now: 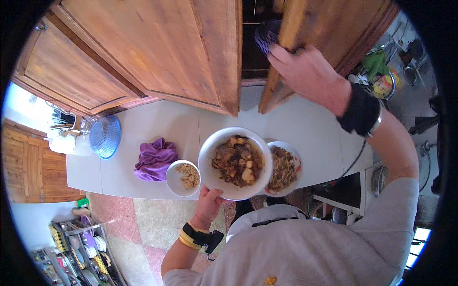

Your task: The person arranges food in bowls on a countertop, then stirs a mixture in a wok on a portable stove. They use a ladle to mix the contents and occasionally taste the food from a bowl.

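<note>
My left hand [209, 203] grips the rim of a large white bowl [211, 178] of brown meat stew with pale chunks. Close on its left is a smaller white bowl [173, 184] with crumbly tan food. A plate of noodle-like food [284, 169] lies to the right, partly behind the large bowl. My right hand [298, 68] is at the edge of an open wooden cabinet door [272, 85], blurred, its fingers near a purple perforated basket [266, 35]. Whether the fingers hold the door or the basket is unclear.
A purple cloth [156, 159] and a blue plastic colander [105, 137] lie on the pale counter [121, 178]. Another wooden door [186, 53] stands out over the counter's back. A rack of dishes [87, 250] stands on the floor at lower left. Metal kitchenware is at the right.
</note>
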Demonstrator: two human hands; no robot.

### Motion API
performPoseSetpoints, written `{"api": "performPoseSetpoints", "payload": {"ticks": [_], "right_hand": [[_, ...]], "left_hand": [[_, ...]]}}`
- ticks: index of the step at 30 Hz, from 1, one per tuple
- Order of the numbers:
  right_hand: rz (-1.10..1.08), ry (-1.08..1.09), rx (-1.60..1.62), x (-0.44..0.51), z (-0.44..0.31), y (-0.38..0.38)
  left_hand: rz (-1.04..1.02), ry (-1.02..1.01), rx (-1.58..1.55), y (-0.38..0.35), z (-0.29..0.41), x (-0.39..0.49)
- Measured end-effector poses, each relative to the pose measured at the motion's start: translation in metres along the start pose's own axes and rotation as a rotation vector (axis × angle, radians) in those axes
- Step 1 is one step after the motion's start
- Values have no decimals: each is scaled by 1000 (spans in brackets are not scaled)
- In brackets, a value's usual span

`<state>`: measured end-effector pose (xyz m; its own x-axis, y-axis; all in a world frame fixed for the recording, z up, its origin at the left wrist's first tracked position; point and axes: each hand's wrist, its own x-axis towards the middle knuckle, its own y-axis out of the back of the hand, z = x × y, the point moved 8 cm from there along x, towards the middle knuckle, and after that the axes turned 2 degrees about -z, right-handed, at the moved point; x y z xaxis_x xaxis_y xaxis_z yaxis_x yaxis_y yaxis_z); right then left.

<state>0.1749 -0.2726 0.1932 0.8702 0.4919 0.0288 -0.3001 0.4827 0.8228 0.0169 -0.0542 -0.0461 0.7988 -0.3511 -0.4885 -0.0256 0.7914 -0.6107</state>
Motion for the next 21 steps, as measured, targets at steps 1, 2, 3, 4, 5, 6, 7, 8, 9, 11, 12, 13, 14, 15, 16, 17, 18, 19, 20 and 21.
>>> {"api": "performPoseSetpoints", "payload": {"ticks": [1, 2, 3, 4, 5, 6, 7, 8, 9, 11, 12, 13, 14, 15, 16, 17, 18, 19, 20, 21], "right_hand": [[-18, 7, 8, -14, -2, 2], [-6, 22, 13, -26, -5, 5], [88, 59, 7, -38, -8, 15], [180, 93, -2, -52, -11, 25], [147, 88, 9, -64, -11, 25], [114, 83, 21, -76, -10, 26], [83, 79, 37, -88, -10, 26], [53, 76, 111, -99, -9, 25], [62, 70, 157, -110, -7, 26], [78, 56, 244, -133, -4, 28], [84, 37, 262, -145, -3, 27], [104, 15, 283, -157, -1, 28], [108, -1, 282, -169, 1, 28], [95, -17, 268, -181, 1, 27], [79, -71, 280, -195, 4, 27], [46, -122, 280, -209, 7, 25], [-2, -173, 291, -222, 9, 22], [-21, -206, 267, -236, 11, 21], [-55, -240, 254, -249, 15, 18], [-91, -275, 242, -261, 19, 13]], "left_hand": [[-14, 19, 0, -4, 0, -1], [-47, 19, -11, -10, 2, -1], [-51, 41, 7, -13, 3, -1], [-76, 45, 14, -19, 4, 0], [-122, 34, 7, -27, 7, 0], [-118, 73, 31, -30, 7, 1], [-132, 95, 41, -34, 8, 2], [-145, 117, 51, -38, 10, 3], [-158, 112, 69, -43, 13, 4], [-206, 85, 86, -56, 18, 9], [-202, 98, 129, -61, 18, 13], [-217, 92, 155, -67, 19, 17], [-236, 76, 177, -74, 20, 23], [-243, 86, 182, -79, 19, 28], [-253, 89, 181, -85, 18, 35], [-261, 92, 179, -91, 16, 41], [-302, 79, 151, -99, 15, 47], [-285, 107, 171, -103, 11, 55], [-297, 113, 172, -109, 10, 63], [-303, 113, 181, -115, 9, 72]]}}
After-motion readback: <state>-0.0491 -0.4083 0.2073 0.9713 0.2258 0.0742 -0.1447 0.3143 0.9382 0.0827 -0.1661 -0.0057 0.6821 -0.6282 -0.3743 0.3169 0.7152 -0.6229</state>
